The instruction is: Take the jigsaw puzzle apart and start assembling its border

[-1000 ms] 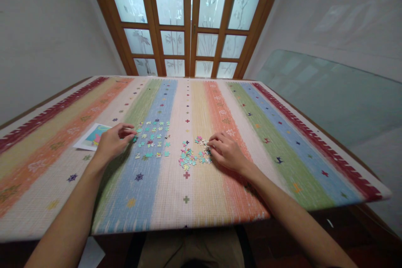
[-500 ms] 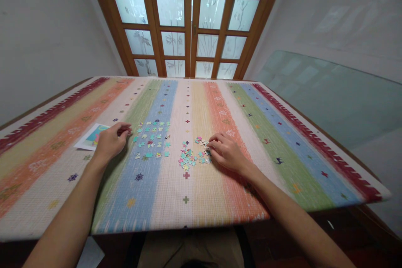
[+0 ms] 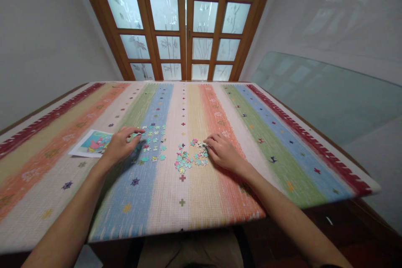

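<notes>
My left hand (image 3: 123, 145) hovers over the left edge of laid-out jigsaw puzzle pieces (image 3: 155, 133), which lie apart in loose rows on the blue stripe. Its thumb and forefinger are apart, with nothing visible between them. To the right, a heap of loose puzzle pieces (image 3: 184, 160) lies on the pink and yellow stripes. My right hand (image 3: 223, 150) is at the right edge of this heap, its fingertips pinched on a small pale puzzle piece (image 3: 205, 143), partly hidden by the fingers. Beside my left wrist lies a picture card (image 3: 94, 142), its right side covered by the hand.
A striped cloth (image 3: 166, 201) covers the table, its front edge close to my body. Wooden doors with glass panes (image 3: 169, 46) stand beyond the far edge. A glass panel (image 3: 314, 92) leans by the right wall.
My left hand has moved right, from beside the card to over the laid-out pieces, uncovering more of the card. The right hand stays by the heap. The view has shifted slightly.
</notes>
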Action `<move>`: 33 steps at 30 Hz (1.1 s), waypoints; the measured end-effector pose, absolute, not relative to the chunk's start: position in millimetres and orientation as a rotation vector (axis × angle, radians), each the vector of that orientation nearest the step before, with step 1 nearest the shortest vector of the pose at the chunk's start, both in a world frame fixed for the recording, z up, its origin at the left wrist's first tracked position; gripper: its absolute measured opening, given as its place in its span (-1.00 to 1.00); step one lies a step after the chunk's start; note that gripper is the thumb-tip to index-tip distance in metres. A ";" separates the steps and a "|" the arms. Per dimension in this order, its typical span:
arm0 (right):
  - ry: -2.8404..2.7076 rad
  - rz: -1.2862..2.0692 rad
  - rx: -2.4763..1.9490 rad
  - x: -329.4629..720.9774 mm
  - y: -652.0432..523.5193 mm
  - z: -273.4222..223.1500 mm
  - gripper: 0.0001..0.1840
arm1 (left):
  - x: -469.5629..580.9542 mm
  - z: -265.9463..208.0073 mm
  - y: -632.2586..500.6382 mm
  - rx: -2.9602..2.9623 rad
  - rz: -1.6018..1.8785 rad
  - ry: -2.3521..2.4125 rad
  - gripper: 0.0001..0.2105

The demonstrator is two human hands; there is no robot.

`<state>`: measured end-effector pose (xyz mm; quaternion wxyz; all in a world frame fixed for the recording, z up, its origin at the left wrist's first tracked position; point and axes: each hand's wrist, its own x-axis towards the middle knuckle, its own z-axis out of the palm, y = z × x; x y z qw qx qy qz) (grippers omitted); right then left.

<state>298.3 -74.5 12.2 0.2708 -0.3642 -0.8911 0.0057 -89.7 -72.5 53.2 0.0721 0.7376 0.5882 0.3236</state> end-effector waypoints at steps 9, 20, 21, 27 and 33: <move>-2.458 0.016 -1.006 298.9 -76.9 13.8 -0.64 | -2.0 59.8 -61.2 2.604 0.524 1.159 -0.77; -2.479 0.057 -0.963 296.4 -79.5 13.2 -0.72 | 56.2 40.1 -46.5 2.742 0.346 1.178 -0.77; -2.479 0.052 -0.963 296.8 -79.2 13.6 -0.74 | 56.3 39.0 -46.9 2.739 0.362 1.192 -0.78; -2.489 0.032 -0.959 296.9 -78.9 16.4 -0.80 | 50.1 39.2 -50.5 2.689 0.409 1.197 -0.84; -2.493 0.016 -0.961 296.4 -80.5 19.1 -0.80 | 50.7 40.8 -50.4 2.646 0.437 1.232 -0.84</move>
